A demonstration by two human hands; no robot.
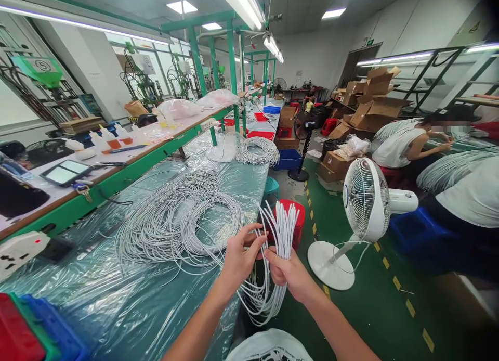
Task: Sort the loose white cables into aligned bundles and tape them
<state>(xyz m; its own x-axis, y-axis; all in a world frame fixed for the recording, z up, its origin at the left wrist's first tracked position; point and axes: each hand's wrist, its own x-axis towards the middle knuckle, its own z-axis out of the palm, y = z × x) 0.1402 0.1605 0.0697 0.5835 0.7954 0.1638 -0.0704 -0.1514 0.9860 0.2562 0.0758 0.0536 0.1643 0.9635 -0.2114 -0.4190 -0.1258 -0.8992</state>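
My right hand (286, 271) is wrapped around a thick bundle of white cables (285, 228), whose cut ends stand up in a fan above the fist. Just to its left, my left hand (244, 249) pinches a few cable strands between thumb and fingers, apart from the main bunch. Below both hands the cables hang in loops past the table edge. Beside my left hand, a neat white cable coil (212, 223) lies on the plastic-covered table (156, 309), against a larger loose heap of cable (156, 226).
Another cable coil (257, 151) sits farther along the table. A shelf (117, 166) with bottles runs along the left. On the right stand a white fan (366, 200) and a red stool (294, 226). Two people sit beyond, near cables. Stacked bins (35, 330) occupy the near left corner.
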